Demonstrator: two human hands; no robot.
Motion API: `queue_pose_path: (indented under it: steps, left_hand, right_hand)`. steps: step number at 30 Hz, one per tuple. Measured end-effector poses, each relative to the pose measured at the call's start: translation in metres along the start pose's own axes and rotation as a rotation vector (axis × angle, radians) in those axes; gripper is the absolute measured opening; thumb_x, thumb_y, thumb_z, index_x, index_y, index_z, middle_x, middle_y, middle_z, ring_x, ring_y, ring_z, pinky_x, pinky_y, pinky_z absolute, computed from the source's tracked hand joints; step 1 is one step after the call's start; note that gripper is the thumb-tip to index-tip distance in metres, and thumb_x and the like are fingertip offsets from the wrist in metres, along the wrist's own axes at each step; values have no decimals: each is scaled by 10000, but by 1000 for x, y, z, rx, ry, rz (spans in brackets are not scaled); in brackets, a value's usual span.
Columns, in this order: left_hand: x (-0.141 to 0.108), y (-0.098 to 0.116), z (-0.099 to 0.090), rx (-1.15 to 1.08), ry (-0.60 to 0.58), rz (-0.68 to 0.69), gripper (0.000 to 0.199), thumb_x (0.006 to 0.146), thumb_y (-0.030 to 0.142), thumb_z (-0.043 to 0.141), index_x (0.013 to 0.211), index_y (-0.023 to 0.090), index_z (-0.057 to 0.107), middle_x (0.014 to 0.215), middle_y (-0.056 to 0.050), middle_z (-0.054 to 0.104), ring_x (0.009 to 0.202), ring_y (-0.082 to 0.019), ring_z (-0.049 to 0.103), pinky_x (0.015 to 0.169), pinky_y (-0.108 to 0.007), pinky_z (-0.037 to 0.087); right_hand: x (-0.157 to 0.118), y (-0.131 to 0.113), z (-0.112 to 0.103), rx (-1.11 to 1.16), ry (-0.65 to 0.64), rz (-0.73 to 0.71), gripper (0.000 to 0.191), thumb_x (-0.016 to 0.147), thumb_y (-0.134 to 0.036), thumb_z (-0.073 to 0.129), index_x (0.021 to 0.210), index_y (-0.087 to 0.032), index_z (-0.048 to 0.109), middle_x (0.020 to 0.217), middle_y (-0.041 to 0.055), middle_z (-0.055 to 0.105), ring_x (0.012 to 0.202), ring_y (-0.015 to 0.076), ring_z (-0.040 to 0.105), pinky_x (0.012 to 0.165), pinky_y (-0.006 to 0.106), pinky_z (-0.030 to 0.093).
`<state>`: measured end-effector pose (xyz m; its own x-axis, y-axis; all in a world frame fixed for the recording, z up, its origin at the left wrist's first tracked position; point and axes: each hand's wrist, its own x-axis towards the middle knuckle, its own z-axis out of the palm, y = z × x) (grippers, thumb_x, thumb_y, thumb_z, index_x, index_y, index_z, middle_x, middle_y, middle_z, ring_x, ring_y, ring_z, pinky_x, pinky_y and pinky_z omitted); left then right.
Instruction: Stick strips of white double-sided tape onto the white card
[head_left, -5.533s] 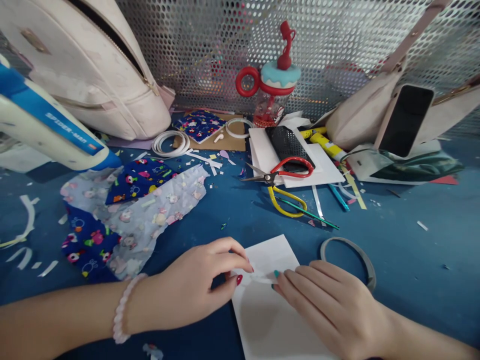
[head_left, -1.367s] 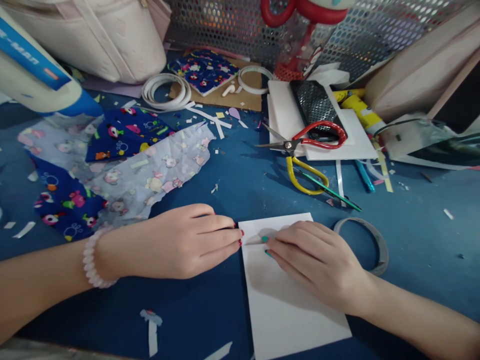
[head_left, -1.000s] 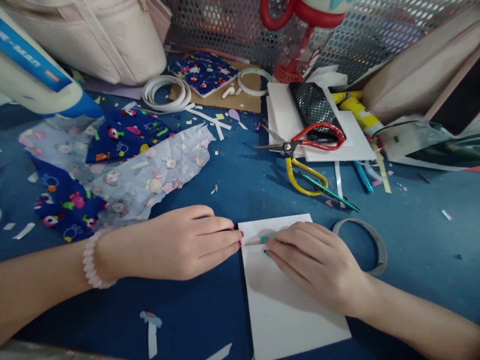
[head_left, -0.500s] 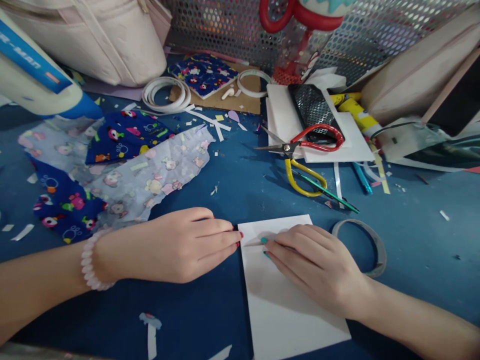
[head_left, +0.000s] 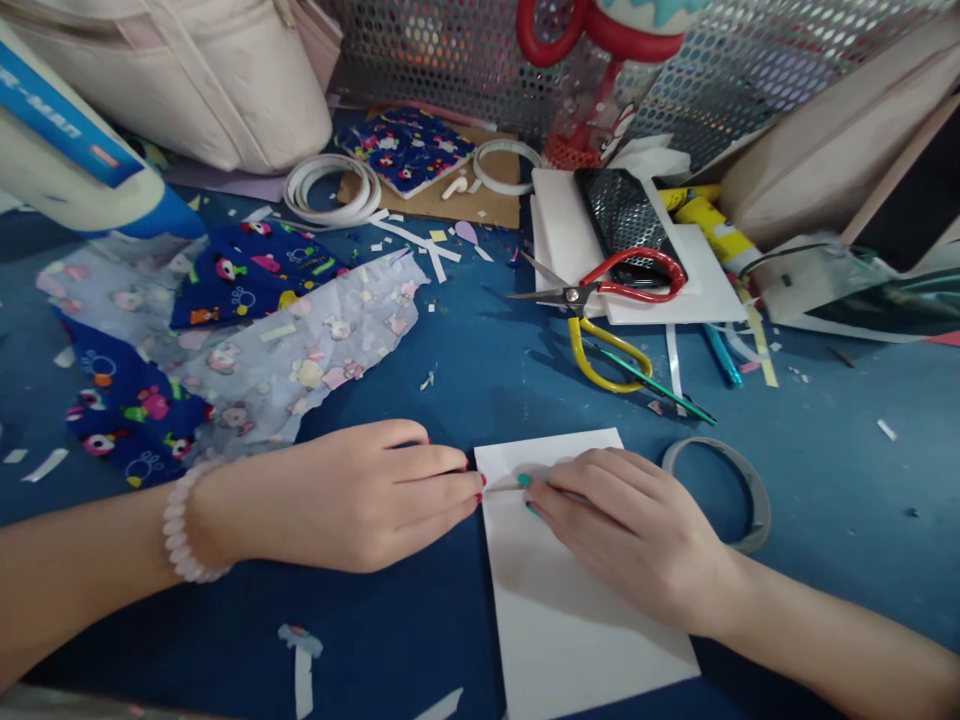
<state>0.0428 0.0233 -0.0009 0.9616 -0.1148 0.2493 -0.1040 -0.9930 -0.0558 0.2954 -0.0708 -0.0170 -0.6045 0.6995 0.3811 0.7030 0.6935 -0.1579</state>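
Note:
A white sheet of card or folded paper (head_left: 592, 640) lies on the blue tabletop in front of me. At its left edge, near the top, the fingertips of my left hand (head_left: 367, 495) are pressed together; what they pinch, if anything, is too small to make out. My right hand (head_left: 630, 530) rests over the upper part of the white sheet, fingers closed. A thin pale strip (head_left: 504, 489) runs across the sheet between both hands' fingertips, its right end hidden under my right fingers. Beside my right wrist lies a grey tape roll (head_left: 759, 500).
Scissors (head_left: 574, 296) lie open beyond the sheet, near a teal pen (head_left: 667, 386) and a phone (head_left: 630, 225) on white boards. Patterned blue paper (head_left: 255, 280) spreads at left. White tape rolls (head_left: 300, 190), a tumbler (head_left: 592, 100) and a bag (head_left: 225, 80) stand behind.
My left fingertips have shifted very slightly right and down against the sheet's edge, now meeting the strip's left end. The right hand and the sheet are almost still.

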Motion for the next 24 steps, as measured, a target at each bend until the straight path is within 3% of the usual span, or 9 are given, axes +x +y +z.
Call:
queue_pose_path:
  steps: [7,24]
  left_hand:
    - [1,-1,4,-44,-25,-44,365,1012,94,333,1208,141,638,1273,-65,648,1117,-195,589,835,-334,487]
    - [0,1,5,-52,-15,-37,289,976,109,444,1160,138,665,1222,-86,671,1089,-214,619,832,-332,497]
  right_hand:
    - [4,-1,-3,-13,-11,-11,204,927,-66,478,874,-106,671,784,54,648,673,139,568,596,289,440]
    - [4,3,-9,-61,3,-86,159,902,-65,529,864,-141,663,807,55,676,688,141,580,601,283,441]
